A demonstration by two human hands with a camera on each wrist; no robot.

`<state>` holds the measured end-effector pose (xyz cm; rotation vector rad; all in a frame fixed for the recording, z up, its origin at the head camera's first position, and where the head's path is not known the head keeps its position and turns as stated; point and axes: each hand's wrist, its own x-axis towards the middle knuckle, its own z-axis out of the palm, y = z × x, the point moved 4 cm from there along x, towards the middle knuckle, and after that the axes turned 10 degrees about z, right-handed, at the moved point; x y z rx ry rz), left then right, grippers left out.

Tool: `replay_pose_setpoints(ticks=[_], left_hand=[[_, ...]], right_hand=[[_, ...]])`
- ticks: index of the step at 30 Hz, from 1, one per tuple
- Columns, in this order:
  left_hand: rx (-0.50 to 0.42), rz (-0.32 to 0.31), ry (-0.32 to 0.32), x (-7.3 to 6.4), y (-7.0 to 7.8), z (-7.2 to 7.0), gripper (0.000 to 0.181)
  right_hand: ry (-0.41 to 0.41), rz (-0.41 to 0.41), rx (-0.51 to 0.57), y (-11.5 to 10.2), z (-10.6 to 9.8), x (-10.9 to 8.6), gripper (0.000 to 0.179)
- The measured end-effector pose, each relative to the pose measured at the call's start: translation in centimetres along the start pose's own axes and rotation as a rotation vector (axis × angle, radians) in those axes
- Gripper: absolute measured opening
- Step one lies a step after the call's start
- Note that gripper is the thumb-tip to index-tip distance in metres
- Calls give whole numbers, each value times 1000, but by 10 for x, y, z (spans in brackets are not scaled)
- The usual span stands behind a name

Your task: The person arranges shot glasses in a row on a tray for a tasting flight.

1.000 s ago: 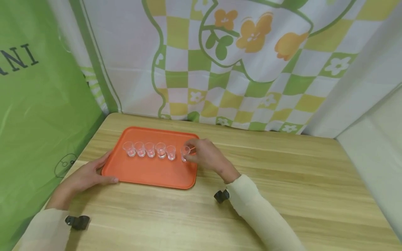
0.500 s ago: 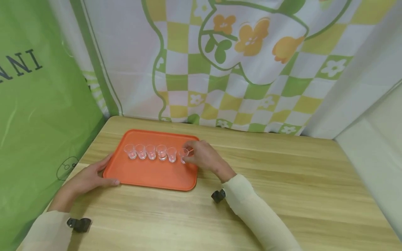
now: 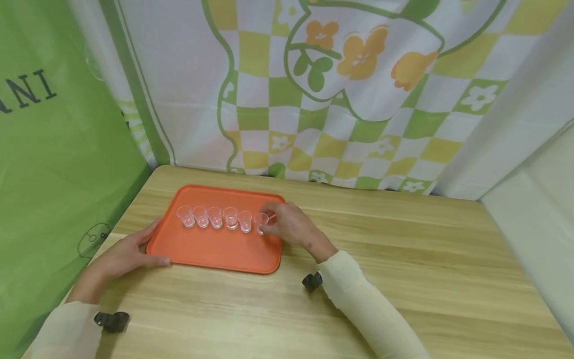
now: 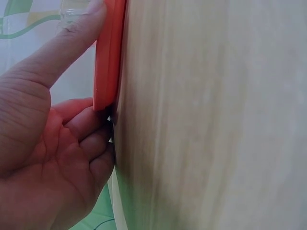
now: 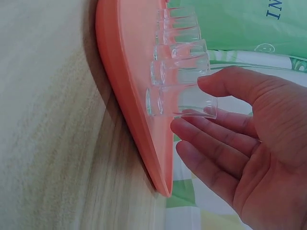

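An orange tray [image 3: 211, 249] lies on the wooden table, bearing a row of small clear shot glasses. My right hand [image 3: 291, 227] pinches the rightmost shot glass [image 3: 261, 219] between thumb and fingers. In the right wrist view that upright glass [image 5: 184, 101] has the thumb [image 5: 225, 82] near its rim and the fingers on the far side. A neighbouring glass [image 3: 244, 221] stands just left of it, with several more in line beyond. My left hand [image 3: 125, 254] grips the tray's near left corner, its thumb [image 4: 81, 28] along the front rim and its fingers at the left side.
The wooden table [image 3: 381, 279] extends right and in front of the tray. A patterned curtain [image 3: 341, 124] hangs behind the table's back edge, and a green cloth [image 3: 54, 174] hangs at the left. Each wrist bears a small black camera [image 3: 312, 281].
My right hand has shifted the rightmost shot glass slightly left, narrowing the gap to its neighbour. The left hand keeps its place on the tray corner. The head view has tilted slightly.
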<state>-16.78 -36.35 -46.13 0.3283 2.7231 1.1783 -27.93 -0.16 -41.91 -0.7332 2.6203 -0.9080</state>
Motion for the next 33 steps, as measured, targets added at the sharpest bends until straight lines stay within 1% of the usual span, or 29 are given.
replay_pose_setpoints(ticks=[5,10,13,18,23,27,30,33], left_hand=[[-2,15,-8,3,0,0,113],[16,6,-15,6,0,-3,114],[29,3,-17,7,0,-5,114],[22,11,-12,5,-3,-6,113],[27,6,-13,-1,-4,-6,113],[16,26,-26,-2,-1,-7,112],[-16,41,-53,-1,4,-12,112],[30,51,-69,-1,12,-22,109]], right_hand=[[-15,18,7,1,-3,-5,50],[-5,24,-3,4,-8,-10,64],[12,15,-2,5,-12,-12,71],[32,-30,-55,9,-17,-18,77],[56,-62,-72,21,-21,-33,81],[94,-40,-90,35,-27,-46,86],[107,-23,-107,43,-32,-56,88],[96,-11,-115,50,-36,-65,91]])
